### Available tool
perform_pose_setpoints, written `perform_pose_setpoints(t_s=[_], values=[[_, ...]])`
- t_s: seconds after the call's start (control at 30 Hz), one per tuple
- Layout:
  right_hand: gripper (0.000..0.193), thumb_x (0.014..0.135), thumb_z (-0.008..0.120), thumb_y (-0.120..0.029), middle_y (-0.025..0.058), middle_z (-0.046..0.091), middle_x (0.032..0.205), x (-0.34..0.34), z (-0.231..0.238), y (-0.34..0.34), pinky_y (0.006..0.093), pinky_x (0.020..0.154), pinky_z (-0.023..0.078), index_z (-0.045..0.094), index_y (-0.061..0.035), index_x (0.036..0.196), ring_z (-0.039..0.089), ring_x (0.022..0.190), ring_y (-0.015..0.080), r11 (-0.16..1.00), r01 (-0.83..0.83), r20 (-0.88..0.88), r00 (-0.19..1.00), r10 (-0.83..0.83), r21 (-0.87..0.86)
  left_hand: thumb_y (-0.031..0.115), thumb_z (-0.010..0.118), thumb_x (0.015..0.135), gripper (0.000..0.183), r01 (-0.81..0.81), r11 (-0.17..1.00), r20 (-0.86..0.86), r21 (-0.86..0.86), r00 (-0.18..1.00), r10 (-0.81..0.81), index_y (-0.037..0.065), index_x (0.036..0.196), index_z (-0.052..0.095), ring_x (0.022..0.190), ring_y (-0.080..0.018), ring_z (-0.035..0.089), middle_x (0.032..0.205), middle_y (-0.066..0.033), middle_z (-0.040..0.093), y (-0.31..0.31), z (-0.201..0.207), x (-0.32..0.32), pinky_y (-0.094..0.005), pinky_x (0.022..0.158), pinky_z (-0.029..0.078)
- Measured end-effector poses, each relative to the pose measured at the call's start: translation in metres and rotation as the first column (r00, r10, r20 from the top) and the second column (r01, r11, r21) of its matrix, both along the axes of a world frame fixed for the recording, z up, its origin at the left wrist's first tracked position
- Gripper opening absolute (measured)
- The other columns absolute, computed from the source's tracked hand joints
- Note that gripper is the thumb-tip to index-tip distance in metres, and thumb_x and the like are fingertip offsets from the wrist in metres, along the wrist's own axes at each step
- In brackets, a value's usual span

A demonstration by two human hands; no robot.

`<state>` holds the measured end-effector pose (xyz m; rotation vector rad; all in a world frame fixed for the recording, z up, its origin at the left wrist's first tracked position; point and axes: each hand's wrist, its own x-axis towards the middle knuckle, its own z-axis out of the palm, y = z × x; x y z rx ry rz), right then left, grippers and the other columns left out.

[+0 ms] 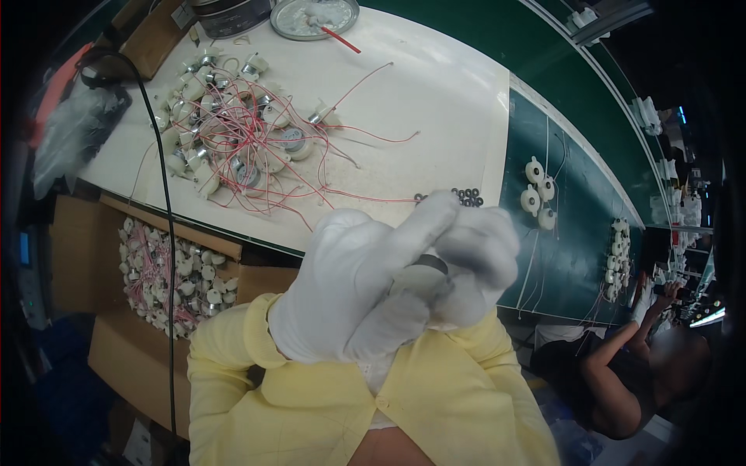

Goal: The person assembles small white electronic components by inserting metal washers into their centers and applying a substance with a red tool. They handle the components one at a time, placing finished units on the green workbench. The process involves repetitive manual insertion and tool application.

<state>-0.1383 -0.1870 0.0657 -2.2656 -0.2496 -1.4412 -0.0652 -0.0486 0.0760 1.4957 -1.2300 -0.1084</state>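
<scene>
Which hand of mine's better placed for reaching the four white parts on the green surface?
Likely your right hand: it's nearer those white parts. Your left hand is farther away, holding a round part.

A factory workshop: a long bench (435,70) heaped with wired parts (291,140), a box (140,361) of more, a co-worker (606,380) and, dimly, perhaps other stations (685,198).

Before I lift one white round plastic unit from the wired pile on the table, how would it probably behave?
The thin red wires look floppy, because they curve loosely, and could snag, since they cross each other. The white round plastic units might roll or tip, as they lie at mixed angles.
</scene>
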Motion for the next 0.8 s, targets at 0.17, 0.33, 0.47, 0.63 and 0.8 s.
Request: perform_pose_setpoints(t_s=[0.17, 0.33, 0.47, 0.63, 0.8], values=[[0.027, 0.078, 0.081, -0.028, -0.003, 0.06, 0.099, 0.011, -0.009, -0.002, 0.0321, 0.066, 0.041, 0.066, -0.0264, 0.1, 0.059, 0.084, 0.018, 0.999, -0.025, 0.098, 0.995, 0.029, -0.039, 0.041, 0.059, 0.095, 0.057, 0.01, 1.0, 0.114, 0.0, 0.993, -0.01, -0.004, 0.129, 0.06, 0.06, -0.0272, 0.054, 0.068, -0.0051, 0.054, 0.003, -0.019, 0.004, -0.0394, 0.064, 0.04], [0.06, 0.086, 0.077, -0.046, 0.0009, 0.064, 0.085, -0.01, 0.005, -0.006, 0.032, 0.065, 0.042, 0.06, -0.0128, 0.134, 0.058, 0.078, 0.0186, 0.692, -0.425, 0.078, 0.878, 0.473, 0.584, 0.026, 0.068, 0.087, 0.037, -0.113, 0.984, 0.355, 0.136, 0.933, 0.058, 0.002, 0.115, 0.068, 0.061, -0.0252, 0.053, 0.066, -0.0026, 0.05, 0.003, 0.002, 0.021, -0.0386, 0.066, 0.039], [0.091, 0.092, 0.061, -0.068, -0.0015, 0.06, 0.074, -0.015, 0.01, -0.022, 0.0295, 0.062, 0.039, 0.037, -0.0089, 0.156, 0.052, 0.068, 0.0157, 0.318, -0.643, 0.304, 0.666, 0.681, 0.697, 0.015, 0.056, 0.094, 0.023, -0.386, 0.92, 0.476, -0.065, 0.799, 0.368, 0.007, 0.109, 0.072, 0.068, -0.0259, 0.057, 0.076, -0.0046, 0.062, 0.0, -0.026, 0.066, -0.0399, 0.069, 0.043], [0.092, 0.094, 0.053, -0.074, -0.003, 0.055, 0.07, -0.014, 0.01, -0.021, 0.0285, 0.059, 0.038, 0.036, -0.0074, 0.155, 0.051, 0.064, 0.0147, 0.14, -0.722, 0.448, 0.557, 0.699, 0.678, 0.011, 0.071, 0.084, 0.024, -0.456, 0.879, 0.567, -0.139, 0.691, 0.448, 0.008, 0.108, 0.071, 0.064, -0.0246, 0.058, 0.074, -0.0033, 0.062, 0.005, -0.036, 0.101, -0.0393, 0.062, 0.044], [0.063, 0.1, 0.053, -0.061, 0.0036, 0.058, 0.072, -0.017, 0.022, -0.031, 0.0304, 0.058, 0.04, 0.055, -0.0035, 0.127, 0.052, 0.064, 0.0181, 0.243, -0.662, 0.25, 0.559, 0.791, 0.709, 0.012, 0.072, 0.084, 0.026, -0.49, 0.86, 0.564, -0.144, 0.674, 0.478, 0.005, 0.109, 0.07, 0.074, -0.0274, 0.064, 0.082, -0.006, 0.067, 0.006, -0.035, 0.111, -0.0406, 0.069, 0.049]])
